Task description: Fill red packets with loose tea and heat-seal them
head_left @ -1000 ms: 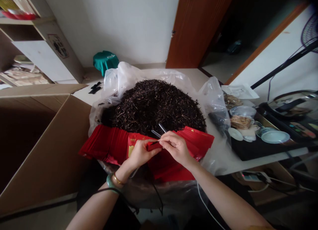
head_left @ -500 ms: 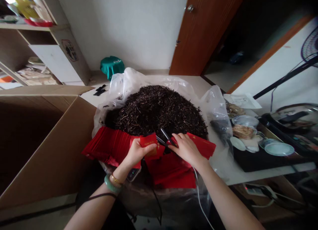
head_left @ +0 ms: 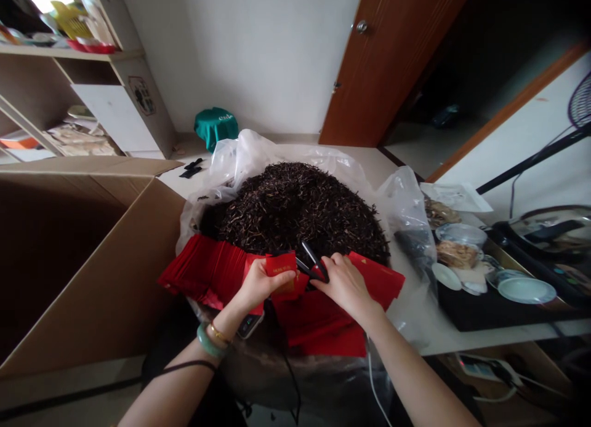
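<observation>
My left hand (head_left: 259, 285) pinches a small red packet (head_left: 280, 265) with gold print, thumb across its front. Close beside it, my right hand (head_left: 344, 287) is closed around a black tong-like tool (head_left: 313, 255) whose two slim arms stand apart, pointing at the packet. A white cord (head_left: 372, 368) runs down from beneath the right wrist. To the left lies a tight row of red packets (head_left: 207, 267); more red packets (head_left: 323, 328) lie below my hands, and others (head_left: 381, 276) are partly behind my right hand. Beyond rises a heap of dark dried leaves (head_left: 295, 199), which look like tea.
Clear plastic sheeting (head_left: 401, 193) surrounds the heap. An open cardboard box (head_left: 115, 279) stands left. On the right are a black tray (head_left: 466, 316), small dishes (head_left: 526, 290) and a power strip (head_left: 480, 367) below. A small device with a display (head_left: 250, 324) sits under my left wrist.
The view has shifted slightly, so everything appears a little lower and farther right. Both hands keep their hold, with the tool's arms still apart near the packet.
</observation>
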### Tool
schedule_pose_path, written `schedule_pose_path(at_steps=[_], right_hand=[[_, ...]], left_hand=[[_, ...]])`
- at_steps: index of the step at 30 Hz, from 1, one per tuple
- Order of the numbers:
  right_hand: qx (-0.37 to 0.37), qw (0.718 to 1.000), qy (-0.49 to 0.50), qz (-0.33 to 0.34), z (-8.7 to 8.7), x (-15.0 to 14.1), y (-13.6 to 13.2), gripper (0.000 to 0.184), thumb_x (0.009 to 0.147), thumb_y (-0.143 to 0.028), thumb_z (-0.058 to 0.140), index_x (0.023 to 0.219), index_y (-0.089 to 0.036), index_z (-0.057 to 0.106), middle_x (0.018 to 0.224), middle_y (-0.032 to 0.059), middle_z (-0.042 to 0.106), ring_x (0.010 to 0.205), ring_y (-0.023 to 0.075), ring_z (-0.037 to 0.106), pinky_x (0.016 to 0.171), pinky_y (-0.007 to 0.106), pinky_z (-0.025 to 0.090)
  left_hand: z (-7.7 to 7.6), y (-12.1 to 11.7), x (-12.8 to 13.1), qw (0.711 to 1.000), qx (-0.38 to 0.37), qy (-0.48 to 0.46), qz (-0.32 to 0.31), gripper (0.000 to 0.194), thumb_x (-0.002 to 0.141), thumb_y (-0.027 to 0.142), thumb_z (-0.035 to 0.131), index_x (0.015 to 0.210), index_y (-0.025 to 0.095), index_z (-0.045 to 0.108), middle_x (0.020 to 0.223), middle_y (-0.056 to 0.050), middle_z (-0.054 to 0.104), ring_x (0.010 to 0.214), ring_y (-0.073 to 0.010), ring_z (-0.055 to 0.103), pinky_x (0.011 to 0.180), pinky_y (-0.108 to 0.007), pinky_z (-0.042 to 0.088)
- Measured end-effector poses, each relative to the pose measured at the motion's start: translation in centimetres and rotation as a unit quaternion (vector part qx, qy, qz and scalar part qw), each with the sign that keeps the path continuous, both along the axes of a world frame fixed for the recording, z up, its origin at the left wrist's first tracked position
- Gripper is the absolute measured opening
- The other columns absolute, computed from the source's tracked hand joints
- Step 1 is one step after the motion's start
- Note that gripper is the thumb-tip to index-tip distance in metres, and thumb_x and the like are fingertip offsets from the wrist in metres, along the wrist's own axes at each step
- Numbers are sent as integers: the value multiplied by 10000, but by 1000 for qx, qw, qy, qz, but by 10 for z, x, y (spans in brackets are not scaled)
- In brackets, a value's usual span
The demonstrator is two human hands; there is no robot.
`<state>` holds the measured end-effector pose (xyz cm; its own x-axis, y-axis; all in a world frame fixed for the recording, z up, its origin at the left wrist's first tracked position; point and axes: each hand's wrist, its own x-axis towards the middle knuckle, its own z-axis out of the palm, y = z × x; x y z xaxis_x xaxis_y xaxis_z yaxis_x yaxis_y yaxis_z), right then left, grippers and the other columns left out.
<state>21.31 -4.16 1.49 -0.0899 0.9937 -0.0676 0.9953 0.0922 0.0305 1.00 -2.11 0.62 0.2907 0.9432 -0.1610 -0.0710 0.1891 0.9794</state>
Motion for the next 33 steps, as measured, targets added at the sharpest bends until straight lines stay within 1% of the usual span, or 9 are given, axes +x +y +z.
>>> schedule_pose_path(at_steps=[3,8,12,14,17,21,28,30,33], right_hand=[[18,1000,2,-9,-4,-8,3,346,818,-434,666,1020,-156,631,970,132,608,936,290,591,734,336,472],[26,999,28,-19,-10,-17,15,343,777,-456,694,911,-141,667,970,149,618,975,311,557,790,364,463],[48,996,81,-3,-13,-16,19,233,781,-389,682,842,-164,670,919,124,668,935,294,586,809,366,465],[62,989,132,-15,-13,-11,20,217,802,-369,654,892,-171,663,896,109,694,898,278,623,766,343,481],[87,959,268,-37,-7,0,20,287,822,-360,618,1055,-192,629,909,83,726,831,244,680,707,310,507],[110,903,414,-27,4,13,18,424,799,-380,622,1179,-194,588,948,75,740,876,243,702,778,331,536],[-18,851,524,34,16,21,4,486,744,-367,696,1189,-204,590,1058,66,722,950,224,691,833,339,555],[-60,850,520,67,21,22,0,474,757,-370,691,1194,-206,603,1076,62,719,955,221,689,827,330,558],[-88,869,475,109,29,23,-4,457,777,-381,684,1195,-206,627,1106,69,716,967,230,683,843,342,551]], left_hand=[[-1,-1,2,1000,-10,-5,-14,480,545,478,839,821,97,745,788,-88,759,693,-210,692,659,-286,550],[-1,-2,4,1000,-18,-18,-16,495,535,463,845,852,96,751,801,-86,758,692,-195,685,665,-271,542],[2,-1,2,1000,-5,-12,-9,454,534,467,842,785,100,748,709,-57,742,614,-163,654,616,-251,528],[4,-1,1,1000,-3,-14,-7,447,534,471,841,769,103,745,699,-54,739,607,-161,650,612,-252,529],[6,-1,-1,1000,-6,-17,-12,451,531,473,842,772,104,742,721,-62,743,634,-173,660,620,-257,532],[7,-2,-1,999,-19,-14,-26,462,520,477,846,763,99,736,700,-60,734,615,-169,650,605,-258,529],[5,-3,-2,995,-13,20,-95,415,564,448,832,765,97,736,688,-49,721,598,-146,628,594,-236,506],[5,-2,-3,991,-3,35,-126,417,593,438,818,812,91,744,725,-64,732,631,-157,640,613,-239,502],[6,-2,-4,985,20,46,-164,389,633,409,794,855,93,751,791,-80,748,693,-177,657,650,-245,504]])
